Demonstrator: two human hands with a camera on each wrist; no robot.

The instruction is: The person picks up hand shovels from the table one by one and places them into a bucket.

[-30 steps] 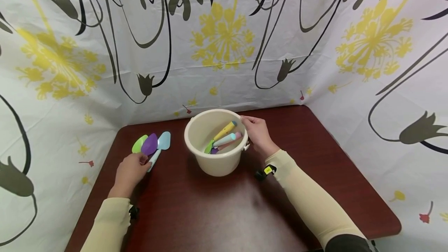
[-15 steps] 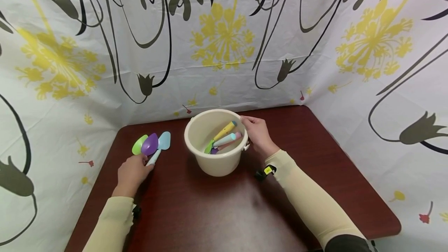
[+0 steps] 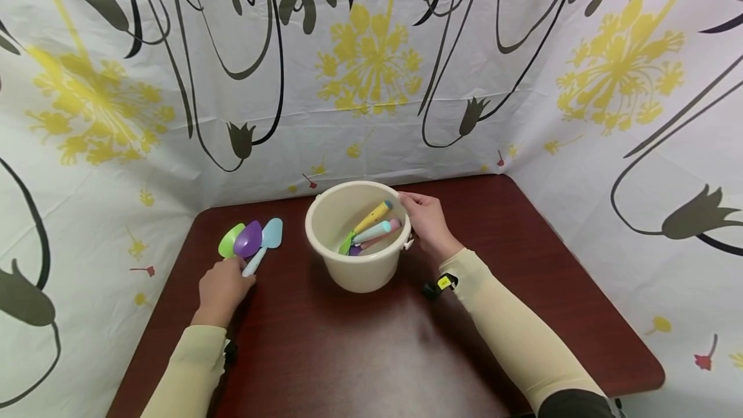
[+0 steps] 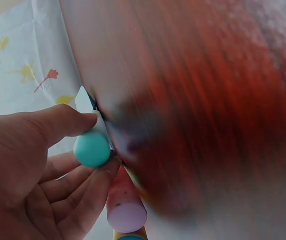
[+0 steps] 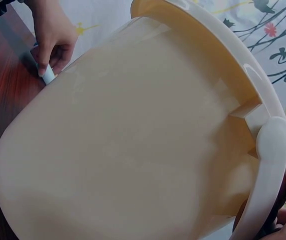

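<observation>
In the head view, my left hand (image 3: 223,290) is at the handle of a light blue toy shovel (image 3: 271,233) on the table. The left wrist view shows thumb and fingers pinching that handle just by its round teal end (image 4: 91,149). A purple toy scoop (image 3: 248,240) and a green toy scoop (image 3: 231,240) lie beside the shovel, their handles mostly hidden by my hand. My right hand (image 3: 426,221) grips the right rim of a cream bucket (image 3: 361,273). Inside the bucket are several toy tools, among them one with a yellow handle (image 3: 373,216).
The dark red-brown table (image 3: 360,353) has rounded corners. A white patterned curtain (image 3: 371,140) hangs close behind its back edge and along both sides. Between the toys on the left and the bucket runs a strip of bare table.
My left hand has shifted a little to the right, its thumb coming onto the shovel's handle. The shovel, the scoops, the bucket and my right hand look unmoved.
</observation>
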